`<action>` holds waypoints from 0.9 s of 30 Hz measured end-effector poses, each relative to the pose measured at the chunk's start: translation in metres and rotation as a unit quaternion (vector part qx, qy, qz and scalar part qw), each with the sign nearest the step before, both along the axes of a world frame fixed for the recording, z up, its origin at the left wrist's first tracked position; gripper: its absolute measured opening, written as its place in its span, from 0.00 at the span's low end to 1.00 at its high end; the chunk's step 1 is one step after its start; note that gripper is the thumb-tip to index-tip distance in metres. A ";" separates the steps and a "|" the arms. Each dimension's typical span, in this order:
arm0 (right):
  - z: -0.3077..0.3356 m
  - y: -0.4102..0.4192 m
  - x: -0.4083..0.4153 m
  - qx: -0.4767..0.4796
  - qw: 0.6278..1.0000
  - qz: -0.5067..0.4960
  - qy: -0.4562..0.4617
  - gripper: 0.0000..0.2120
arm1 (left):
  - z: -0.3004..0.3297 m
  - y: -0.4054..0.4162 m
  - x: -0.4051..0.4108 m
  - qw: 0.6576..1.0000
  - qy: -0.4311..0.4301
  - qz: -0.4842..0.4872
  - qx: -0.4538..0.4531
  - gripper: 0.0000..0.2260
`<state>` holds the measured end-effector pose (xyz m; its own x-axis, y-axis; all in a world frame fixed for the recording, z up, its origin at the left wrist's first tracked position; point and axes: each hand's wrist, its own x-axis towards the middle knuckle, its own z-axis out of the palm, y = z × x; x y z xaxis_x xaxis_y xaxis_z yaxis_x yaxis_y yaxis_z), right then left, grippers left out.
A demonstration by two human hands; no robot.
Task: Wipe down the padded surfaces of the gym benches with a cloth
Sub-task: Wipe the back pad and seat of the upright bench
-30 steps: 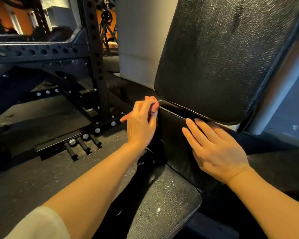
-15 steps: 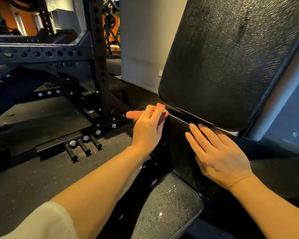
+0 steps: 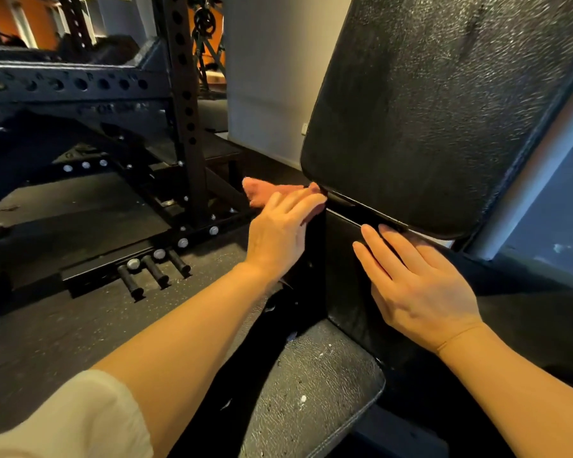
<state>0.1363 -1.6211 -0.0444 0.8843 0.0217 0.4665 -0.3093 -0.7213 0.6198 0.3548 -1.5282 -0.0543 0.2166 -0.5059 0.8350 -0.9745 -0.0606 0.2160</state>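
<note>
Cloth: a pinkish-orange cloth [image 3: 265, 193] sits bunched under the left fingers, its free end poking out to the left, right at the lower left corner of the back pad.
Left hand: the left hand [image 3: 280, 226] lies over the cloth with fingers fairly straight, pressing it toward the gap between the 2 upright pads; whether the thumb grasps the cloth underneath I cannot tell.
Right hand: the right hand [image 3: 417, 285] is released and flat, fingers together and straight, palm resting on the lower pad with the fingertips reaching up to the gap under the back pad.
Back pad: a large black textured back pad [image 3: 444, 104] tilts up and to the right, filling the upper right of the view.
Lower pad: a smoother black lower pad [image 3: 344, 266] stands just below it, separated by a narrow dark slot.
Seat pad: a black seat pad [image 3: 311, 391] with pale specks lies low, between the 2 forearms.
Sleeve: a cream sleeve [image 3: 73, 421] covers the left upper arm.
Rack: a black perforated steel rack [image 3: 182, 104] stands to the left, with 3 short pegs [image 3: 153, 276] on its base.
Floor: dark speckled floor [image 3: 63, 332].
Wall: a pale wall [image 3: 272, 77] behind.
</note>
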 end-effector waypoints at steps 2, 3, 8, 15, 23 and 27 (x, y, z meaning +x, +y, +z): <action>0.001 0.000 0.000 0.003 1.000 -0.001 -0.001 0.26 | 0.004 -0.003 0.008 0.999 0.013 0.035 0.021 0.21; 0.001 0.001 0.000 0.004 1.000 -0.003 -0.001 0.26 | 0.007 -0.006 0.010 0.997 0.040 0.054 0.032 0.20; 0.001 0.001 0.000 0.004 1.000 -0.004 0.001 0.26 | 0.007 -0.009 0.002 0.986 0.132 0.102 0.002 0.21; 0.000 0.001 0.000 0.004 1.000 -0.001 -0.001 0.25 | -0.013 -0.005 0.021 0.982 0.151 0.114 0.024 0.21; 0.001 0.002 0.001 -0.024 1.000 0.001 -0.015 0.23 | -0.037 -0.006 -0.017 0.956 0.266 0.049 -0.116 0.23; 0.001 0.003 0.001 -0.022 1.000 0.003 -0.020 0.23 | -0.056 -0.005 -0.014 0.933 0.346 0.094 -0.043 0.19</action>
<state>0.1373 -1.6181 -0.0433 0.8649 0.0485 0.4997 -0.3300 -0.6951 0.6387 0.3412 -1.5331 -0.1098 0.7964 -0.3426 0.4983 -0.5741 -0.1692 0.8011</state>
